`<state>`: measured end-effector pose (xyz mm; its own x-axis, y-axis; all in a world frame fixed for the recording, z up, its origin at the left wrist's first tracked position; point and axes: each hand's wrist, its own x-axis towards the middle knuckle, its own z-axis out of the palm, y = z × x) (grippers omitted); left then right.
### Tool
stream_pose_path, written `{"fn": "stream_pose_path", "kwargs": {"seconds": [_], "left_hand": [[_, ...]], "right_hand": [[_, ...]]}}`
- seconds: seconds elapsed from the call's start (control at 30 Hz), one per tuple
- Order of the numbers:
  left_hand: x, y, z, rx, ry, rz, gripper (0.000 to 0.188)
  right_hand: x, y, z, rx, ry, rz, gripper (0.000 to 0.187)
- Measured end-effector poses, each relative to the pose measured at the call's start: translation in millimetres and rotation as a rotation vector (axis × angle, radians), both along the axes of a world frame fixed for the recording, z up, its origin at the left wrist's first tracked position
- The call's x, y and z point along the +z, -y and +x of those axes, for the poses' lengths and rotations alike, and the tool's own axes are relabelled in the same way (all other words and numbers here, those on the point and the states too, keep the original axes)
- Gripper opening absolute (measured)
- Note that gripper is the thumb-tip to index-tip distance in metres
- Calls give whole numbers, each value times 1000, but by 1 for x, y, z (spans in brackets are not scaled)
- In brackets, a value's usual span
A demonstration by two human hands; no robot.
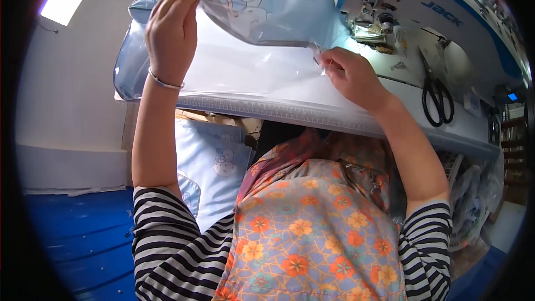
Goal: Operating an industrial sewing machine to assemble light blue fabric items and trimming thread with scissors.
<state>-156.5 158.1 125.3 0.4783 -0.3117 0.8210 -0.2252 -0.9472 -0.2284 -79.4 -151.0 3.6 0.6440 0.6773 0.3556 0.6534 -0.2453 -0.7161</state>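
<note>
A light blue fabric piece with cartoon animal prints and a clear plastic sheet with a grey edge strip lies across the white sewing table. My left hand, raised at the far left, pinches the sheet's upper edge and lifts it. Lower and to the right, my right hand closes on the crumpled plastic end of the same edge. Just beyond my right hand is the sewing machine's lit needle area; its presser foot stands apart from the sheet's held end.
Black-handled scissors lie on the table right of my right hand. The sewing machine fills the upper right. A ruler strip runs along the table's front edge. Folded blue printed fabric sits below the table, left of my lap.
</note>
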Motion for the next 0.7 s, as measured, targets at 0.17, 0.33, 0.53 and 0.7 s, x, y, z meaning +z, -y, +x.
{"fn": "stream_pose_path", "kwargs": {"seconds": [0.17,0.33,0.53,0.7], "left_hand": [[-22,0,-19,43,-8,-32,43],[-85,-18,-64,61,-191,-307,27],[-143,39,-112,-283,-351,-1228,24],[-144,71,-96,-803,-527,-2241,49]], "right_hand": [[-5,0,-30,-159,306,121,18],[10,-44,-43,34,548,155,17],[34,-160,-19,34,88,-411,32],[62,-210,-4,565,-633,-193,40]]}}
